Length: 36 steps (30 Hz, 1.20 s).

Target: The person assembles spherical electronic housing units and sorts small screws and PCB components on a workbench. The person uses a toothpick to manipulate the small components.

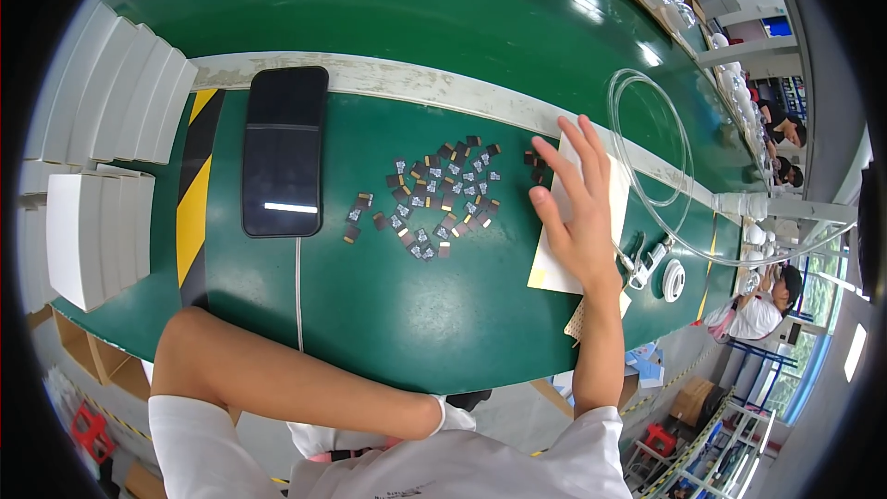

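Several small black memory cards (pixel 440 187) with gold contacts and pale print lie scattered on the green table (pixel 370 314). My right hand (pixel 582 208) hovers over a cream sheet of paper (pixel 552 263), fingers spread and nothing seen in them. Close to its fingertips, a few more dark cards (pixel 533 163) sit by the sheet's left edge. My left arm is bent across the table's front edge; its hand is hidden beyond the white band at the wrist.
A black phone (pixel 284 152) lies left of the cards. White boxes (pixel 92 236) are stacked at far left, beside yellow-black tape (pixel 194 212). Clear tubing (pixel 688 166) loops on the right, near a white roll (pixel 674 280) and a white-handled tool (pixel 647 263).
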Available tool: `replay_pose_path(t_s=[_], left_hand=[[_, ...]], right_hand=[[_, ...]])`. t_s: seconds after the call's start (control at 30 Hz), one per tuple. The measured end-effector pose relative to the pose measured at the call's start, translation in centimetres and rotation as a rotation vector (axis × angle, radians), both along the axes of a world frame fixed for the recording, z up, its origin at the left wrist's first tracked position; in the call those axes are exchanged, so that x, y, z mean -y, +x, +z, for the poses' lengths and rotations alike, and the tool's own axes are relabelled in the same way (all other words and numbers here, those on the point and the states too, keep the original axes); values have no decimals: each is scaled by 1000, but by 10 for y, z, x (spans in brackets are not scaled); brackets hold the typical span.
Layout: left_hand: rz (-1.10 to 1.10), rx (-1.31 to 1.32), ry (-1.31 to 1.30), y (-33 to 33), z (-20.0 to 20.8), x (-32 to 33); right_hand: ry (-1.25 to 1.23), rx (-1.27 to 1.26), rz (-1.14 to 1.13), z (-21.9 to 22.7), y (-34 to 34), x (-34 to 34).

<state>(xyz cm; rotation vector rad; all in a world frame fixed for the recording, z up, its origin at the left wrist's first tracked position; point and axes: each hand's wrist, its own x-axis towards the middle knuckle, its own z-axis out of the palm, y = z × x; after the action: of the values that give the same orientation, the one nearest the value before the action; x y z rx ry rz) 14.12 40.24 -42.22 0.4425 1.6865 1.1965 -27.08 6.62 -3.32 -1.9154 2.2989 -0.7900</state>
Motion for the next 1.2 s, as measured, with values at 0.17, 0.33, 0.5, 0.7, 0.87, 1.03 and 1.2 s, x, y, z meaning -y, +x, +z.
replay_pose_path(t_s=[0.17,0.33,0.5,0.7,0.87,1.03,1.2], left_hand=[[-511,-720,43,-148,268,223],[-142,213,109,-143,266,222],[-430,-215,136,-145,254,224],[-195,-153,310,-112,210,189],[-473,-601,80,-145,274,235],[-285,-53,122,-155,295,246],[-248,-14,168,-149,281,236]], right_hand=[[121,-49,-39,1,-10,-21],[85,-132,-62,6,-10,-16],[56,-25,7,8,-8,-21],[37,-16,25,4,-8,-21],[-16,64,127,16,-7,-28],[-17,77,167,13,-2,-23],[-25,-4,40,12,-10,-29]])
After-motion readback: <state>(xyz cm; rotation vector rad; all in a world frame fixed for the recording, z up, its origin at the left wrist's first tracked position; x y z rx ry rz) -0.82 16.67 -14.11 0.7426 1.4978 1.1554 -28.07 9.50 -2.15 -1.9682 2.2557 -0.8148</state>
